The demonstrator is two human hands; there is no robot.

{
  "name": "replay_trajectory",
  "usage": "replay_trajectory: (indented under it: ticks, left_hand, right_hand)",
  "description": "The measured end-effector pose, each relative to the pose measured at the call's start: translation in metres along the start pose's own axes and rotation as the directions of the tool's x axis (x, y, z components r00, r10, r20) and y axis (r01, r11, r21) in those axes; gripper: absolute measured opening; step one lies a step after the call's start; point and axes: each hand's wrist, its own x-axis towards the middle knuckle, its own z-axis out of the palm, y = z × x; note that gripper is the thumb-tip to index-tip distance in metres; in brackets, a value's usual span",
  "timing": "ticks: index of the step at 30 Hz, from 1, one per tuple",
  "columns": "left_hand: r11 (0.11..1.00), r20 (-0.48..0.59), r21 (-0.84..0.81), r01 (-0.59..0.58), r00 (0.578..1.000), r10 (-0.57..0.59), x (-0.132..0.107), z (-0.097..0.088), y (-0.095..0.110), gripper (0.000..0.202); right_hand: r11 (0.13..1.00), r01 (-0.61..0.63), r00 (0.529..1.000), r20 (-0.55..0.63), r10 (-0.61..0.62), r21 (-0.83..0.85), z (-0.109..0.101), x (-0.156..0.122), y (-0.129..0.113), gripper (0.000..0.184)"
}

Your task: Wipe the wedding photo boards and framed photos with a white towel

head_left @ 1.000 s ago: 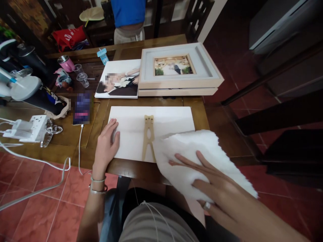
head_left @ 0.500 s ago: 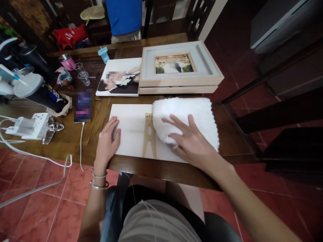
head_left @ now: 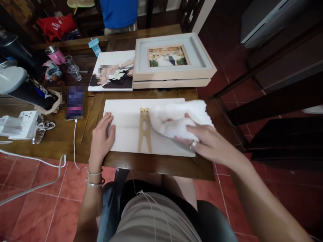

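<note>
A white rectangular board (head_left: 123, 134) lies flat along the table's near edge. Across its middle is a tan A-shaped stand leg (head_left: 144, 129) with a narrow slot and small holes at its top. My left hand (head_left: 103, 136) rests on the board's left edge, fingers stretched out and holding nothing. Bunched in my right hand (head_left: 207, 139) is a white fluffy cloth (head_left: 174, 117), gripped over the board's right half; the cloth is blurred by motion and covers part of the board. A ring shows on a finger of that hand.
Behind the board stand a wooden box frame (head_left: 174, 75) and a photo panel (head_left: 111, 72). To the left are a phone (head_left: 75, 102) on a cable, a power strip (head_left: 26, 122), a black tumbler (head_left: 27, 89), a pink mug (head_left: 55, 55) and plastic cups (head_left: 75, 72). A person in blue (head_left: 118, 13) is beyond.
My right hand has gone from lying spread on the cloth to clutching it, and the cloth is bunched up, baring the board's upper right edge. My left hand stays at the board's left edge.
</note>
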Motion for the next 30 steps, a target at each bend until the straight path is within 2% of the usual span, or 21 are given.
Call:
replay_trajectory:
  ticks: [3,6,9,12,14,16,19,22,24,27,30]
  left_hand:
    - [1.0,-0.001,-0.005,-0.002,1.0,0.002,-0.001,0.0,-0.002,0.033]
    - [1.0,0.0,-0.008,0.002,1.0,-0.002,-0.001,0.0,-0.004,0.033]
    - [1.0,-0.001,-0.007,-0.009,1.0,0.009,-0.002,0.001,-0.005,0.034]
    - [1.0,-0.001,-0.005,-0.018,1.0,0.018,-0.002,0.001,-0.005,0.035]
    - [1.0,0.0,-0.001,-0.018,1.0,0.018,-0.002,0.001,-0.005,0.035]
    - [1.0,-0.001,-0.001,-0.014,1.0,0.014,-0.002,0.001,-0.005,0.034]
    - [1.0,-0.004,-0.004,-0.009,1.0,0.009,-0.002,0.001,-0.005,0.034]
    - [1.0,0.001,-0.001,-0.008,1.0,0.008,-0.002,0.0,-0.005,0.035]
    - [1.0,0.003,-0.001,-0.006,1.0,0.006,-0.002,0.0,-0.004,0.035]
    - [1.0,0.001,-0.002,0.0,1.0,0.0,-0.002,-0.001,-0.002,0.035]
    - [1.0,0.002,-0.001,0.009,1.0,-0.009,-0.001,-0.002,0.0,0.034]
  right_hand:
    - [0.995,-0.036,0.995,-0.091,0.027,-0.091,0.008,0.026,0.012,0.02]
    - [0.98,-0.004,0.993,-0.114,-0.02,-0.201,0.02,0.029,0.002,0.012]
    - [0.966,0.085,0.993,-0.055,-0.102,-0.245,0.028,0.003,-0.024,0.016]
    - [0.967,0.164,0.986,0.05,-0.157,-0.196,0.025,-0.038,-0.052,0.025]
    - [0.973,0.187,0.979,0.111,-0.172,-0.136,0.018,-0.06,-0.06,0.029]
    - [0.979,0.185,0.975,0.142,-0.172,-0.085,0.012,-0.067,-0.056,0.029]
    - [0.99,0.137,0.988,0.079,-0.133,-0.045,0.006,-0.046,-0.032,0.019]
    - [0.997,0.072,0.997,-0.017,-0.072,-0.007,0.01,0.001,-0.009,0.016]
    - [1.0,0.006,0.997,-0.073,-0.006,-0.012,0.02,0.031,-0.006,0.016]
    - [0.996,-0.038,0.99,-0.139,0.027,-0.08,0.045,0.054,-0.024,0.029]
    - [0.984,0.104,0.993,-0.043,-0.111,-0.146,0.07,0.045,-0.058,0.038]
